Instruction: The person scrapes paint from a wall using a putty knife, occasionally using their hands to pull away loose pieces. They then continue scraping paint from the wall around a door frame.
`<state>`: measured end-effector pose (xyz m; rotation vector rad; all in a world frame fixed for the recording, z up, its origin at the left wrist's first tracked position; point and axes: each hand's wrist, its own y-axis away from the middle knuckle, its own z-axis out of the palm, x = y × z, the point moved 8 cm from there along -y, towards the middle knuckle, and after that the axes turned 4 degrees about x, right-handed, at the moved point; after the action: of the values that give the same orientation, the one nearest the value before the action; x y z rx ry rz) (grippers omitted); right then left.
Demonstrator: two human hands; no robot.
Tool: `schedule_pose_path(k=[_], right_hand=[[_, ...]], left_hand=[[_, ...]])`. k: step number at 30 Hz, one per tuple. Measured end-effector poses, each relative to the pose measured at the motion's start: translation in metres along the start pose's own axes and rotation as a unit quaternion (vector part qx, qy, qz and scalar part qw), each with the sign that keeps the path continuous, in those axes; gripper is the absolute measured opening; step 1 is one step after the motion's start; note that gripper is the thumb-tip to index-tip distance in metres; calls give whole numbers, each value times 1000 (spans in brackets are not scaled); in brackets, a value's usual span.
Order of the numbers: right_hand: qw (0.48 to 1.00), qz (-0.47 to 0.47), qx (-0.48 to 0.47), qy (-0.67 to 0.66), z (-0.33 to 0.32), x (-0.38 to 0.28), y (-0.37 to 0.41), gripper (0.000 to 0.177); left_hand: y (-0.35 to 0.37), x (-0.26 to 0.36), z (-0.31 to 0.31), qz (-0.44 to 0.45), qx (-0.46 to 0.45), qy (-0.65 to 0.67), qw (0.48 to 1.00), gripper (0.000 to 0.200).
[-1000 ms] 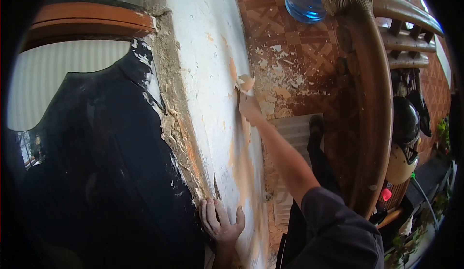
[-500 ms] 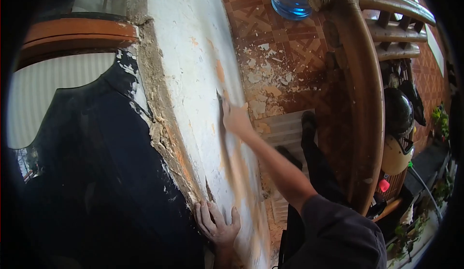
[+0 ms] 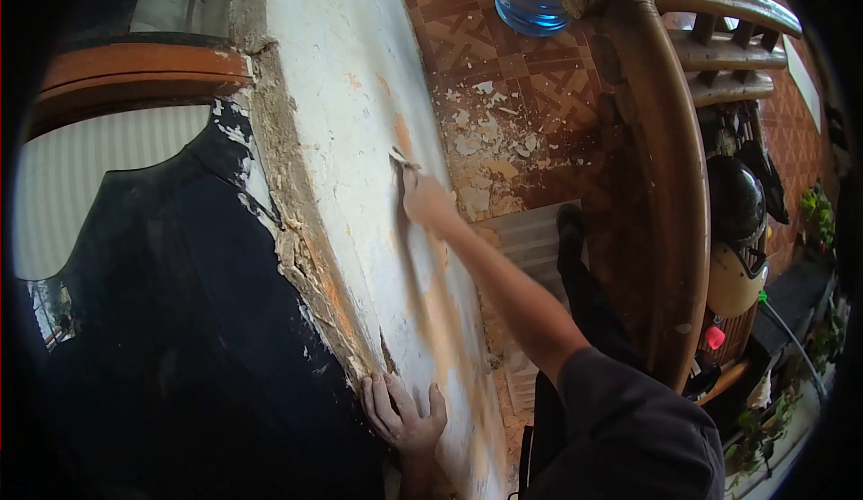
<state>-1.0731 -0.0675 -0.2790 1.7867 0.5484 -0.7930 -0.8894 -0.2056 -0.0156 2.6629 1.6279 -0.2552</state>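
My right hand (image 3: 429, 203) is closed around a scraper (image 3: 406, 164), whose thin blade presses against the white painted wall (image 3: 337, 132). A pale bit of paint shows at the blade's tip, beside a bare orange patch (image 3: 402, 127). Most of the scraper's handle is hidden in my fist. Lower down, my dusty left hand (image 3: 406, 417) rests on the wall's rough, broken edge (image 3: 297, 257). Its fingers are spread, with the thumb apart, and nothing is in them.
Paint flakes (image 3: 490, 136) litter the brown tiled floor at the wall's foot. A blue water bottle (image 3: 532, 1) stands beyond them. A large wooden bench (image 3: 679, 168) is on the right, with helmets (image 3: 735, 199) behind it. Left of the wall is a dark glossy surface (image 3: 180, 320).
My right hand and the scraper have moved slightly up and left along the wall, and a pale flake now shows at the blade. My left hand stays put.
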Motion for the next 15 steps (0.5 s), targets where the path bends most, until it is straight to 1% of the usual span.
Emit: schedule_pose_path(k=[1,2,4,5,7,9,11,13,14,15], right_hand=[[996,72,-18,-40,-2,1,-13,51],[996,74,-17,-41,-4,0,-28,51],[962,227,-106,-109,15,26,-39,47],[963,223,-104,-110,15,31,-41,47],[945,239,-144,-170,19,45,-29,45],[961,148,-143,-184,10,50,2,43],[966,57,-116,-222,-10,38,56,42],[973,56,-174,-140,-37,-2,117,42],[980,-26,-145,-132,-34,-6,130,42],[979,-71,-113,-151,-30,-11,134,42]], left_hand=[[0,1,0,1,-3,-1,1000,62],[-1,1,1,-1,0,0,1000,62],[1,1,-2,0,4,0,1000,61],[1,1,-1,-1,4,4,1000,61],[0,0,-1,0,9,8,1000,61],[2,-1,-1,-1,3,13,1000,61],[2,-1,0,-1,8,14,1000,62],[2,-1,1,-2,4,16,1000,62],[2,0,0,-3,2,13,1000,62],[2,-1,0,-3,-1,8,1000,63]])
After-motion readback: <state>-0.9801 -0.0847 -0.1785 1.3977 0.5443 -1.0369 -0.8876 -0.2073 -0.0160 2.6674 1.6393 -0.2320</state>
